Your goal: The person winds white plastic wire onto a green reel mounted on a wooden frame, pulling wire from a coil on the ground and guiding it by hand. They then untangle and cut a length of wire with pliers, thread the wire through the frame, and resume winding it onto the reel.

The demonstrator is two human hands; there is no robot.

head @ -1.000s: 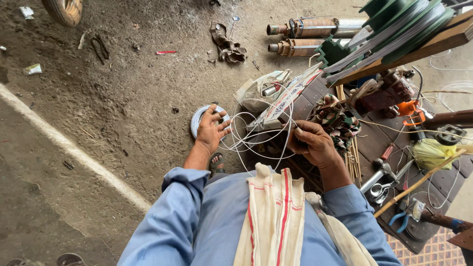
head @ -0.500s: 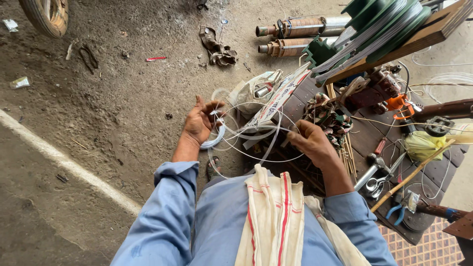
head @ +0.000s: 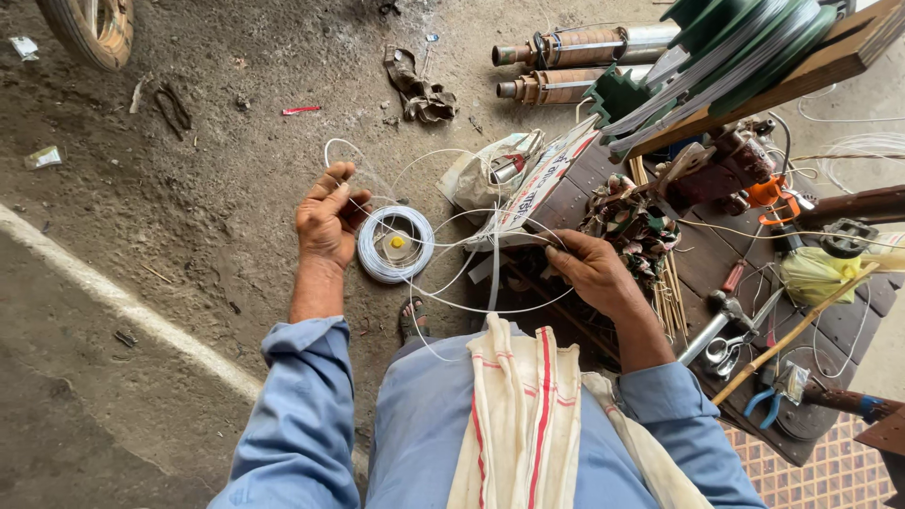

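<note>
Head view: left hand (head: pixel 327 219), mid-frame left, is raised with fingers loosely curled, pinching white wire (head: pixel 490 306) that loops across to the right hand (head: pixel 589 271), whose fingers seem closed on it. Wire coil (head: pixel 395 245) lies just beside the left hand.

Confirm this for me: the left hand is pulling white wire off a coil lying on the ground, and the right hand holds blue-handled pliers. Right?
Not quite. In the head view the right hand grips the white wire, not pliers; the blue-handled pliers lie on the workbench. The left hand and coil are as you say.
</note>
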